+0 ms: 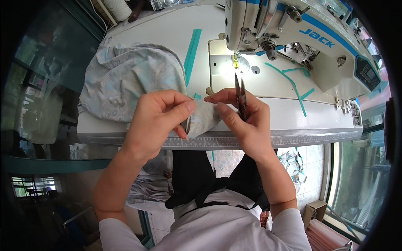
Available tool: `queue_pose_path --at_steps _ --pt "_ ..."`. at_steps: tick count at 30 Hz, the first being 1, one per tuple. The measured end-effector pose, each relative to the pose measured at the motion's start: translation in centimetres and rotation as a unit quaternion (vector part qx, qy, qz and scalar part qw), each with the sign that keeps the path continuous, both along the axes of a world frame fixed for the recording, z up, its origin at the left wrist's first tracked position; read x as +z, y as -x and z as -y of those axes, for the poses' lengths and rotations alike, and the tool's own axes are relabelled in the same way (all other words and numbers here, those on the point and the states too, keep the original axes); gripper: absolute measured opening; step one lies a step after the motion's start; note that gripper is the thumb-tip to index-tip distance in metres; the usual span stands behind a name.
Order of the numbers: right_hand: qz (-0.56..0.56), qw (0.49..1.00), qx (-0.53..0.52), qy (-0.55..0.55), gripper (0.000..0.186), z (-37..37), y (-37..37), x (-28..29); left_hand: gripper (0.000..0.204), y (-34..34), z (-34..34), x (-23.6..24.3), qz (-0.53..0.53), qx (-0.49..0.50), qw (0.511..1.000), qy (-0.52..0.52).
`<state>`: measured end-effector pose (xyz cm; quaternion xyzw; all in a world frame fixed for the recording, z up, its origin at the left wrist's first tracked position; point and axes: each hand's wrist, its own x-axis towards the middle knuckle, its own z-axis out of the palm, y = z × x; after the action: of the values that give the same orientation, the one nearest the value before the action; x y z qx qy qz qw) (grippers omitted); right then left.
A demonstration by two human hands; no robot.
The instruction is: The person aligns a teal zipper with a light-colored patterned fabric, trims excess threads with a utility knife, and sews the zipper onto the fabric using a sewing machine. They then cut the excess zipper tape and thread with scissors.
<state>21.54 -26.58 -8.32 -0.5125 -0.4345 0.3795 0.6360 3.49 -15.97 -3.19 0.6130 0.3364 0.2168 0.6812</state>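
Note:
Pale grey fabric with a light blue pattern (130,79) lies bunched on the left of the white sewing table, one corner drawn toward me. My left hand (159,121) is closed on that fabric's edge, thumb and finger pinched near a small teal tab (197,96). My right hand (249,127) holds black-bladed scissors (240,92) upright with the tips pointing away from me, while its thumb and forefinger meet the fabric beside the tab. A teal zipper strip (192,54) lies beyond my hands on the tabletop.
A white-and-blue sewing machine (293,21) occupies the back right, its metal needle plate (222,62) lit. Narrow teal strips (293,83) lie under its arm. A ruler strip (293,138) runs along the front edge. A thread cone (121,8) stands back left. My legs are below the table.

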Motion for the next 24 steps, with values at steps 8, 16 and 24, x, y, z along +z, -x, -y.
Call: queue_pose_path --at_steps 8,16,24 --pt "-0.085 0.996 -0.015 -0.026 0.014 0.6 1.2 -0.6 0.016 0.2 1.6 -0.1 0.047 -0.009 0.996 0.074" --pt "-0.101 0.994 0.008 -0.028 0.013 1.2 0.9 -0.4 0.019 0.3 2.4 -1.0 0.094 -0.005 0.991 0.094" --pt "-0.022 0.998 -0.033 -0.048 0.013 1.5 0.7 -0.9 0.017 0.1 2.6 -1.4 0.108 -0.009 0.99 0.086"
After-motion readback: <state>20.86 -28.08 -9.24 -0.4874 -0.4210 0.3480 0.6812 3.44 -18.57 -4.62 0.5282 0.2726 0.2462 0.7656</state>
